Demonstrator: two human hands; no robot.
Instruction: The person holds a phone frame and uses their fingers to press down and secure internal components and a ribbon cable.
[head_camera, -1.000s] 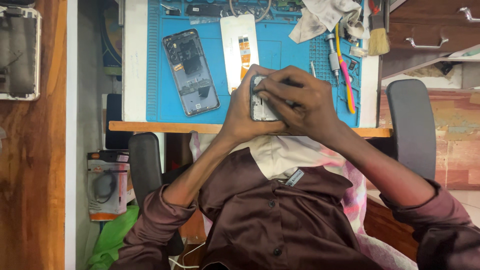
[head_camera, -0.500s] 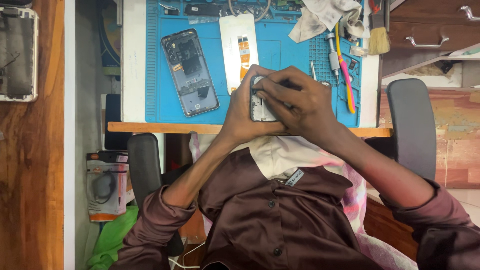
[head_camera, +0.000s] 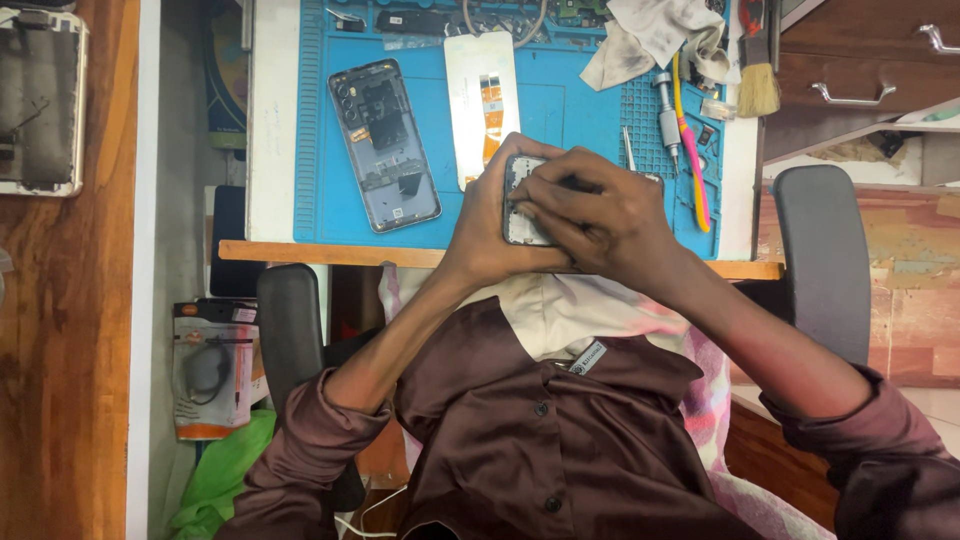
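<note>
Phone (head_camera: 522, 200) sits gripped between left hand (head_camera: 490, 225) and right hand (head_camera: 600, 215), above the blue mat's (head_camera: 310, 150) near edge. Opened phone (head_camera: 385, 145), white panel (head_camera: 482, 95), screwdriver (head_camera: 668, 115) and brush (head_camera: 758, 75) lie beyond.

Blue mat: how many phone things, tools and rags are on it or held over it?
Phone parts: 3 - opened phone body, white screen panel, small phone part held in both hands
Tools: 3 - screwdriver, pink-yellow tool, brush
Rags: 1 - cloth
Total: 7
</note>
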